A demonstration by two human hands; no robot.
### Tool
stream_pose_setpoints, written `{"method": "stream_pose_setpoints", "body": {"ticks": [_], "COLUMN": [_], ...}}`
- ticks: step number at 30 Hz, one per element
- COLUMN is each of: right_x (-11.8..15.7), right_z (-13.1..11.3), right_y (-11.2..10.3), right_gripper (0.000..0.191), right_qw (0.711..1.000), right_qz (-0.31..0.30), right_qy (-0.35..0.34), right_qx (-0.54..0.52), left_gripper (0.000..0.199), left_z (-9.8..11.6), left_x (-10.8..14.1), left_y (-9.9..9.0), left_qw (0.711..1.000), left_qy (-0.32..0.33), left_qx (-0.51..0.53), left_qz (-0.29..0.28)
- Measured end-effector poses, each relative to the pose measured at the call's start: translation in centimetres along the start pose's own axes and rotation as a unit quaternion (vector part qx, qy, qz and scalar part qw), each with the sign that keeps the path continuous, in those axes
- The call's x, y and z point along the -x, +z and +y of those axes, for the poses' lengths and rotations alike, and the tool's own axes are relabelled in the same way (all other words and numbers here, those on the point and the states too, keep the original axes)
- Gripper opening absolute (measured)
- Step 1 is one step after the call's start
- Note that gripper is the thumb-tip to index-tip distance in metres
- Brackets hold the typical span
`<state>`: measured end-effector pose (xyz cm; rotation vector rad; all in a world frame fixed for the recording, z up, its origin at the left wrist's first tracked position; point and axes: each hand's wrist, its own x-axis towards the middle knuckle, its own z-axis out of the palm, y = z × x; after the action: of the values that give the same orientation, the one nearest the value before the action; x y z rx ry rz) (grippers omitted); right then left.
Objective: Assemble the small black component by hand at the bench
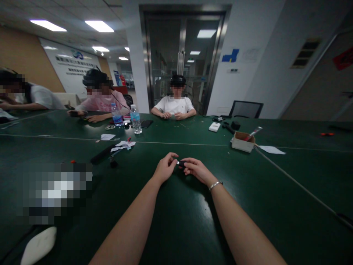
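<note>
Near the middle of the green table (193,228), a small dark object (182,164) is being held in front of the wearer, just above or against the smooth, faintly glossy surface; which of these cannot be told. Its long axis is being aligned roughly sideways, with the shiny, metal-looking end being pointed at the left hand (165,169) and the black body being partly covered by the right hand (198,170). By the right hand, the grip is being closed around the black body between thumb and fingers. By the left hand, the grip is being curled at the metallic end, its fingertips being slightly parted; whether contact is being made cannot be told. At the right wrist, a silvery, rounded bracelet (215,185) is being worn.

Beyond the hands to the left, a long black item (104,154) and crumpled white papers (123,145) are being supported by the table, with two clear, ribbed plastic bottles (136,120) (117,116) farther off. Toward the right, a clear-handled tool (253,133) is being held in a low, open, rectangular box (242,142), with a flat white sheet (271,149) beside it. At the far edge, forearms are being rested by a person in white (175,106).
</note>
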<state>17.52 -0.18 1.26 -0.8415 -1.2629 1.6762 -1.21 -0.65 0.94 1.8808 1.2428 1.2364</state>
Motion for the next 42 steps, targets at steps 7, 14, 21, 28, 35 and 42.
{"method": "stream_pose_setpoints", "body": {"ticks": [7,14,21,28,35,42], "right_x": [-0.09,0.08,0.11,0.05,-0.01,-0.11], "right_z": [0.10,-0.11,-0.04,0.03,0.00,0.04], "right_y": [-0.03,0.09,-0.01,0.04,-0.03,-0.17], "right_gripper": [0.031,0.027,0.027,0.026,0.023,0.024], "right_qw": [1.000,1.000,1.000,1.000,0.999,1.000], "right_qz": [0.001,0.019,0.016,0.024,0.026,0.019], "right_qy": [-0.005,-0.002,-0.004,-0.007,-0.003,-0.005], "right_qx": [-0.005,-0.013,-0.011,-0.019,-0.025,-0.023], "left_gripper": [0.036,0.034,0.030,0.037,0.033,0.027], "left_z": [-0.04,-0.27,-0.45,-0.57,-0.62,-0.76], "left_x": [0.07,-0.17,-0.13,-0.21,-0.47,-0.52], "left_y": [0.09,0.17,0.30,0.34,-0.06,0.03], "left_qw": [0.999,0.997,0.998,0.996,0.991,0.992], "left_qy": [-0.043,-0.022,-0.033,-0.054,-0.059,-0.043], "left_qx": [0.014,0.074,0.056,0.061,0.121,0.122], "left_qz": [-0.021,-0.009,-0.023,-0.033,-0.003,-0.010]}}
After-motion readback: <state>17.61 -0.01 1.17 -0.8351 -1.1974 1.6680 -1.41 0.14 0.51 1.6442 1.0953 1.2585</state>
